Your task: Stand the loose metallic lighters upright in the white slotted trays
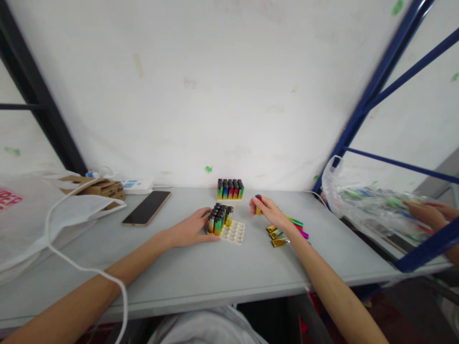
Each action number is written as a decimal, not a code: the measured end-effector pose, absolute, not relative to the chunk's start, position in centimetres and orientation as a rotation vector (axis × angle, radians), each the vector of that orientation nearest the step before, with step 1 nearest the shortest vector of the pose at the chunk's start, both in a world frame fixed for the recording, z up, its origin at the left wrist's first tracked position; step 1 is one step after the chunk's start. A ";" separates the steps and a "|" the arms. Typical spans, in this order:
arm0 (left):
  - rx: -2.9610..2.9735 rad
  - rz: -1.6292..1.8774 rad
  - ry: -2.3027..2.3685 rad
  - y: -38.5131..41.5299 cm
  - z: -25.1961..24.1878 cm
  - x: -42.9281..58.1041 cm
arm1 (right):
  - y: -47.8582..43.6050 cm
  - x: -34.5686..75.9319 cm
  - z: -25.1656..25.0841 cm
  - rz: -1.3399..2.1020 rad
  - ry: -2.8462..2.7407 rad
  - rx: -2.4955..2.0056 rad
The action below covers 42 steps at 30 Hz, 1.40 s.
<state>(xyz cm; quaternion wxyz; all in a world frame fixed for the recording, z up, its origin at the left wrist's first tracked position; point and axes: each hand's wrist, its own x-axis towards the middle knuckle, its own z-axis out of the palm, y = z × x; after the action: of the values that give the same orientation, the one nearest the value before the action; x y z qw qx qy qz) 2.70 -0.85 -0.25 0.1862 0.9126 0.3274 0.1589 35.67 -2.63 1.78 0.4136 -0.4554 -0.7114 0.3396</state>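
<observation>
My left hand (pixel 194 228) is at the left side of a white tray (pixel 234 233) with round holes, thumb along its front edge and fingers behind. Several lighters (pixel 218 220) with black tops and shiny coloured bodies stand upright in the tray's left part; the holes on its right show no lighters. Right of the tray, my right hand (pixel 263 206) is closed around a single lighter (pixel 258 210), its dark top up and a golden part showing below. Near my right forearm lie several shiny metallic sleeves (pixel 279 242) in gold, green and magenta, partly covered by the arm.
A second full block of lighters (pixel 230 189) stands by the wall. Left are a phone (pixel 147 208), a cardboard box (pixel 109 189), a plastic bag (pixel 28 215) and a white cable (pixel 82 268). Beyond the blue frame (pixel 362 107), another person's hands (pixel 428 212) are over plastic bags.
</observation>
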 end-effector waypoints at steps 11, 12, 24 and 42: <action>2.543 0.501 0.893 -0.6 -0.6 2.7 | -2.8 33.7 0.0 0.571 -1.814 -1.316; 2.543 0.505 0.890 -0.6 -0.7 2.7 | -2.9 33.5 0.1 0.535 -1.809 -1.335; 2.538 0.495 0.880 -0.5 -0.8 2.6 | -3.6 32.5 0.9 0.253 -1.918 -1.378; 2.551 0.448 0.921 -0.8 -0.4 2.7 | -3.9 32.5 1.2 0.172 -2.098 -1.302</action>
<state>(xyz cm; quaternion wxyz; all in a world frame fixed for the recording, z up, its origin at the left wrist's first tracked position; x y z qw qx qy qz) 2.69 -0.78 -0.42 0.1952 0.9101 0.3288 0.1597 32.47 -3.91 1.16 0.3269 -0.4972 -0.8010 0.0657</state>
